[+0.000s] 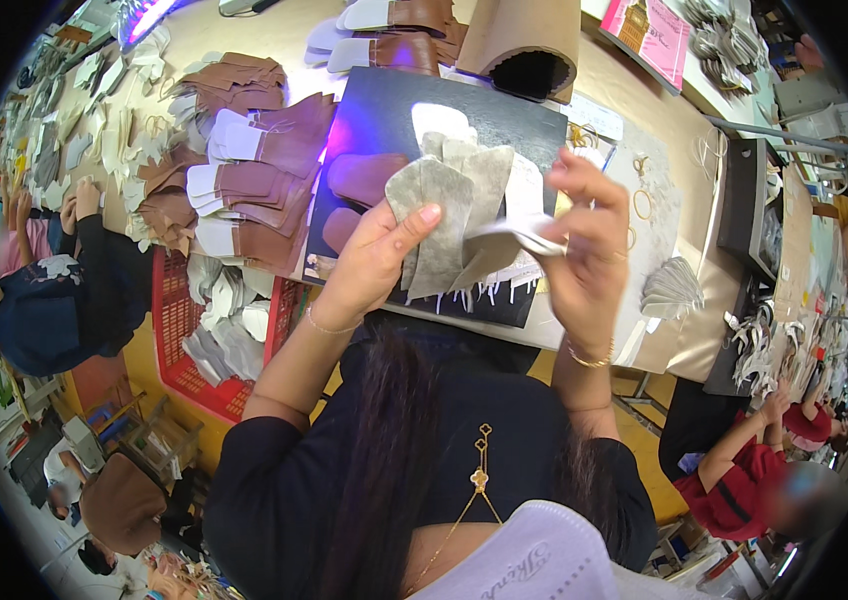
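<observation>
Several grey, leather-like pieces (444, 200) are fanned out above the black board (379, 120); keeping their edges orderly likely calls for a steady left grip and handling one layer at a time. The left hand (372, 248) pinches them, thumb on top; the blurred right hand (592, 250), half curled, is at a pale flap (516, 236) on the right, whether pinching I cannot tell.
</observation>
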{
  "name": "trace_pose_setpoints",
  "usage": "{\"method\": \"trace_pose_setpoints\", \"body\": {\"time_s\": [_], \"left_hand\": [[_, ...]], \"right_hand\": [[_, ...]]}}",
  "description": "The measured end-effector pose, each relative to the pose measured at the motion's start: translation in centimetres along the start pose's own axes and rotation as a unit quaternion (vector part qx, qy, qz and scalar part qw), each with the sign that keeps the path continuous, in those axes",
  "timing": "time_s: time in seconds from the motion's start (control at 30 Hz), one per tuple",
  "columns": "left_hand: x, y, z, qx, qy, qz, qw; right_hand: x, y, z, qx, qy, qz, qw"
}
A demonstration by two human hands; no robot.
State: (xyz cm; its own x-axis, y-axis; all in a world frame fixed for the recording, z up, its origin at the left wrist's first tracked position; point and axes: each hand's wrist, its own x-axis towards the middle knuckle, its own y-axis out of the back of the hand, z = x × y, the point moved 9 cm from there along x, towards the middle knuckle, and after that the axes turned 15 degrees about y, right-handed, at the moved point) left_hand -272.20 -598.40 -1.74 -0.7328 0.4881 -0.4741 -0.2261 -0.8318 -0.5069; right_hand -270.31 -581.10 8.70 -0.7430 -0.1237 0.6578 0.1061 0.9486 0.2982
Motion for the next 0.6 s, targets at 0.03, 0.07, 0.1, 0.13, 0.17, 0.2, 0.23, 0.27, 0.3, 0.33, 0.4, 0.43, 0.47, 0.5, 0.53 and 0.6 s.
{"method": "trace_pose_setpoints", "body": {"time_s": [0.03, 0.07, 0.1, 0.13, 0.17, 0.2, 0.23, 0.27, 0.3, 0.33, 0.4, 0.43, 0.47, 0.5, 0.53, 0.6], "left_hand": [[0.0, 0.3, 0.3, -0.016, -0.015, 0.003, 1.000], [0.0, 0.5, 0.6, -0.043, -0.025, -0.001, 0.999], [0.1, 1.1, 0.5, -0.040, -0.013, 0.025, 0.999], [0.1, 1.4, 0.7, -0.045, -0.017, 0.032, 0.998], [0.1, 1.6, 0.9, -0.055, -0.022, 0.037, 0.998], [0.1, 1.9, 0.9, -0.040, -0.021, 0.053, 0.998], [0.1, 1.6, 1.1, -0.035, -0.032, 0.042, 0.998], [0.2, 1.4, 1.1, -0.032, -0.038, 0.041, 0.998], [0.2, 1.2, 1.1, -0.029, -0.044, 0.039, 0.998], [0.3, 0.7, 0.8, -0.024, -0.034, 0.027, 0.999], [0.3, -0.2, 0.3, -0.020, -0.017, 0.002, 1.000], [0.2, -0.6, 0.2, -0.015, -0.016, -0.006, 1.000], [0.1, -0.9, 0.1, -0.013, -0.018, -0.014, 1.000], [-0.2, -1.3, 0.2, -0.016, -0.026, -0.027, 0.999], [-0.4, -1.5, 0.3, 0.031, -0.035, -0.019, 0.999], [-0.5, -1.7, 0.3, -0.007, -0.027, -0.035, 0.999]], "right_hand": [[-0.2, 0.4, -0.3, 0.115, -0.009, 0.023, 0.993], [-0.2, 1.0, -0.9, 0.260, -0.003, 0.055, 0.964], [-0.1, 2.4, -1.8, 0.259, 0.040, 0.094, 0.960], [-0.1, 3.5, -2.4, 0.310, 0.056, 0.141, 0.939], [-0.1, 4.4, -3.0, 0.359, 0.078, 0.179, 0.913], [0.0, 4.5, -3.1, 0.392, 0.068, 0.184, 0.899], [0.3, 4.4, -3.3, 0.424, 0.061, 0.183, 0.885], [0.3, 3.8, -3.1, 0.440, 0.037, 0.194, 0.876], [0.4, 2.8, -2.6, 0.388, -0.010, 0.173, 0.905], [0.1, 1.4, -1.9, 0.324, -0.059, 0.154, 0.932], [1.1, -2.0, -0.7, 0.147, -0.041, 0.001, 0.988], [0.9, -3.4, 0.3, 0.027, -0.058, -0.058, 0.996], [0.8, -4.2, 1.0, -0.038, -0.055, -0.066, 0.996], [0.7, -4.7, 1.4, -0.048, -0.052, -0.053, 0.996], [0.7, -4.7, 1.0, -0.080, -0.016, -0.052, 0.995], [0.3, -4.8, 0.7, -0.110, 0.007, -0.054, 0.992]]}}
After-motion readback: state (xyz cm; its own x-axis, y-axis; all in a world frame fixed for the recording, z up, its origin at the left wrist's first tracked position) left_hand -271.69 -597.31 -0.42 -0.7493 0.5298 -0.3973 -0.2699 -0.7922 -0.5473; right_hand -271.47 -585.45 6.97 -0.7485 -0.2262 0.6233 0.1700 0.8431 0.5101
